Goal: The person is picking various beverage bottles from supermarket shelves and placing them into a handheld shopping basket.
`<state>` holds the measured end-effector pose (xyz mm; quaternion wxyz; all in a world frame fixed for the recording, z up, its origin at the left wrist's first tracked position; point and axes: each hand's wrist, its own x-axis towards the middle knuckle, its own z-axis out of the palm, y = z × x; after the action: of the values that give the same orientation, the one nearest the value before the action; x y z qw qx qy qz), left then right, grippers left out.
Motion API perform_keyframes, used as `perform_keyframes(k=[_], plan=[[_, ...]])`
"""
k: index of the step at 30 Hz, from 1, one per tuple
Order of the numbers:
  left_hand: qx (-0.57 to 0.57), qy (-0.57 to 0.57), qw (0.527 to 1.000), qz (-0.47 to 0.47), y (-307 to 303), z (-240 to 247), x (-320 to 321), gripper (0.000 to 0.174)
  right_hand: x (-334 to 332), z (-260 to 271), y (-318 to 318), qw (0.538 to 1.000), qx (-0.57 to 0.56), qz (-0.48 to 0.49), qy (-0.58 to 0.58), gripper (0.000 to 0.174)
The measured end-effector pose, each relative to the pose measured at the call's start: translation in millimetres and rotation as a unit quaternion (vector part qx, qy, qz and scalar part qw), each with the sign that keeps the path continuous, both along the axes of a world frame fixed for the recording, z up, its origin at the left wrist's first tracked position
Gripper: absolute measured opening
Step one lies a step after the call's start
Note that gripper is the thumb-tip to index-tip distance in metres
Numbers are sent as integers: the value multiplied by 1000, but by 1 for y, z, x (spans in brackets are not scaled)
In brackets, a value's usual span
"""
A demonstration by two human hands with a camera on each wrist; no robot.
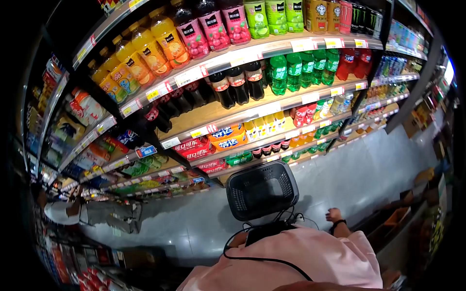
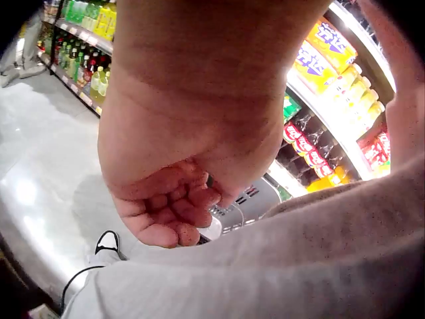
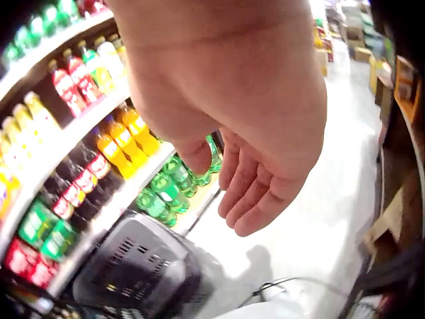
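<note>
My left hand [image 2: 179, 193] hangs with its fingers loosely curled, and no object shows between them in the left wrist view. In the head view it is hidden behind my body and a dark device. A black plastic basket [image 1: 262, 191] stands in front of me beside the shelves; the left hand overlaps its slotted wall [image 2: 249, 203] in the left wrist view. My right hand [image 1: 334, 215] hangs at my right side above the floor. Its fingers [image 3: 255, 199] are relaxed and slightly bent, holding nothing, with the basket lower left of it in the right wrist view.
Shelves [image 1: 233, 63] of bottled and canned drinks curve across the front, with soda packs [image 1: 228, 138] lower down. Another person [image 1: 92, 213] stands in the aisle at left. Cardboard boxes [image 1: 412, 194] line the right side. A black cable [image 1: 262, 260] crosses my pink shirt.
</note>
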<state>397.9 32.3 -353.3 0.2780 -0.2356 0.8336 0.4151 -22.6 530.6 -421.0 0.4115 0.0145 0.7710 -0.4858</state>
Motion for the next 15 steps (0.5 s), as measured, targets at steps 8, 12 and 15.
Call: perform_keyframes(k=[8,12,15], plan=[[37,-27,985,167,-134,12,35,27,142,124,-252,996,-2,65,-69,16],[108,9,948,299,-180,33,37,22,153,123,-286,993,15,74,-95,16],[-65,186,966,168,-238,71,0,23,152,128,-291,985,70,145,67,20]])
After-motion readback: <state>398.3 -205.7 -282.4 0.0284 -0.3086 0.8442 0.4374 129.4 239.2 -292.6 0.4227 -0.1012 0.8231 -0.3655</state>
